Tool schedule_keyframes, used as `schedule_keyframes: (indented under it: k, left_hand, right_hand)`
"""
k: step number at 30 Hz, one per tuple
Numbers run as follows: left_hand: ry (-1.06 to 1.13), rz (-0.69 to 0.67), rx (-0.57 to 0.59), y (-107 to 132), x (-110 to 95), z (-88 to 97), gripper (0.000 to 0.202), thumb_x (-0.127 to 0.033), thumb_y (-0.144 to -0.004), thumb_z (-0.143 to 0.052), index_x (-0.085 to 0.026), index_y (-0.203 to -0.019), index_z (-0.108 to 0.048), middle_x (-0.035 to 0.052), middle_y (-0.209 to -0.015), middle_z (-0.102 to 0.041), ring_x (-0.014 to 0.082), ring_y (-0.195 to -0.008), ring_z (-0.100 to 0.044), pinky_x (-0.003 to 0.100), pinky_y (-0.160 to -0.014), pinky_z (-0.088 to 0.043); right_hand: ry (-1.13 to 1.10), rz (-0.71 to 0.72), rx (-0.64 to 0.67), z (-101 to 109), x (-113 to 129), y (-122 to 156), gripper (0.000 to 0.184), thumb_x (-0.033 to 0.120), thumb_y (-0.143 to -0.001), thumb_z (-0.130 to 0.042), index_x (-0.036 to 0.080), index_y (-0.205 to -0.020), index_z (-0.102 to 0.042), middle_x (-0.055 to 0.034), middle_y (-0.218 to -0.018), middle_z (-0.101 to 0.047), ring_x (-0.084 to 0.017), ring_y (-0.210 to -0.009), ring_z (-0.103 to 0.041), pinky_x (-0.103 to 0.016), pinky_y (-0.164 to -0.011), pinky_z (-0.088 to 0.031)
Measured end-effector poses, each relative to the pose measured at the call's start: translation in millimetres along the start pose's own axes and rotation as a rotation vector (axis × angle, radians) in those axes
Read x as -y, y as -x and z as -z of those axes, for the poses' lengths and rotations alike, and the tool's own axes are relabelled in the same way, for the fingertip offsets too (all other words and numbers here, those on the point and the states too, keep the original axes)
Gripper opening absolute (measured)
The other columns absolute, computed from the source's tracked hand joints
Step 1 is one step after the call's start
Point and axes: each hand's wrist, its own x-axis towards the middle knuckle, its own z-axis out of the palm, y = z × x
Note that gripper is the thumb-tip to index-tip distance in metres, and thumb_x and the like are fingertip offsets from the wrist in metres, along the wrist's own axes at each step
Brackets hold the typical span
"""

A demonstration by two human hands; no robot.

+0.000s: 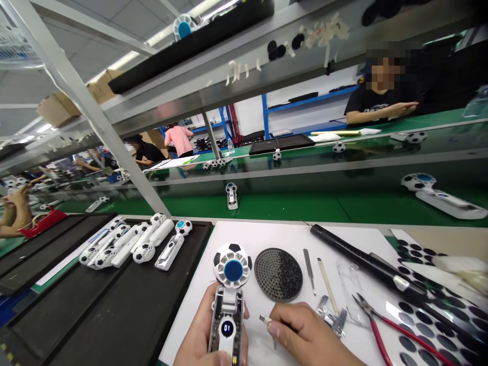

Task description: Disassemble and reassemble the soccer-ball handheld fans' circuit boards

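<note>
My left hand is wrapped round a handheld fan, held upright. Its round head has a black-and-white football pattern with a blue centre. The handle's front is uncovered, with inner parts showing and a small round display lit "01". Just right of it, my right hand pinches a small silver-tipped piece, whose kind I cannot make out; its tip points toward the fan and is apart from it. Beyond that hand lies a round dark dish of tiny black screws or similar bits.
Tweezers, a thin stick, red-handled cutters and a black electric screwdriver lie on the white sheet. Left, a black tray bears several fans. Behind runs a green conveyor; co-workers sit beyond.
</note>
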Motion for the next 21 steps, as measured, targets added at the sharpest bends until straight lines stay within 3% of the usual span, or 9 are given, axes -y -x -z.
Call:
schedule_keyframes:
  k: [13,21]
  left_hand:
    - [0.004,-0.006,0.017,-0.1,-4.2,-4.9,0.07,-0.059,-0.069,-0.084,-0.023,-0.118,-0.049,0.0031,-0.075,-0.065,0.0109,-0.059,-0.051,0.023,-0.058,-0.039]
    - [0.03,-0.027,-0.032,2.8,-2.5,-4.8,0.066,-0.055,-0.067,-0.086,-0.024,-0.116,-0.054,0.0029,-0.074,-0.068,0.0115,-0.059,-0.053,0.023,-0.06,-0.041]
  right_hand:
    - [0.016,-0.016,0.004,2.3,4.6,4.6,0.042,0.055,-0.095,-0.044,0.02,-0.073,-0.053,-0.0035,-0.075,-0.057,-0.023,-0.078,-0.057,-0.032,-0.072,-0.039]
    - [0.004,-0.008,0.011,1.9,3.7,0.9,0.043,0.056,-0.096,-0.042,0.02,-0.073,-0.051,-0.0028,-0.075,-0.057,-0.022,-0.076,-0.057,-0.032,-0.07,-0.038]
